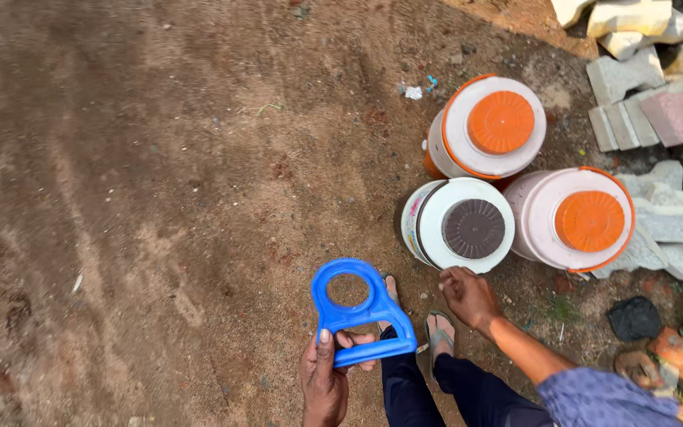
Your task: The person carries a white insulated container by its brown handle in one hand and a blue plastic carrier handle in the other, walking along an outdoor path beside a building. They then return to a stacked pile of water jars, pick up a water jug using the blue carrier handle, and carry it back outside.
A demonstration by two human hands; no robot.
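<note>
Left hand [326, 379] grips blue carrier [361, 310] by its bar, ring forward; right hand [468, 294], loosely curled, reaches beside brown-capped jug [458, 225].

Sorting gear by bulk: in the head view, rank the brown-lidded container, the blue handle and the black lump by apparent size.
1. brown-lidded container
2. blue handle, though it is held nearer the camera by the left hand, so unsure
3. black lump

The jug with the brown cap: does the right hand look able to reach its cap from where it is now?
Probably yes. The right hand hangs empty just below the jug with the brown cap, with nothing between them. The left hand holds the blue handle, away from that path.
</note>
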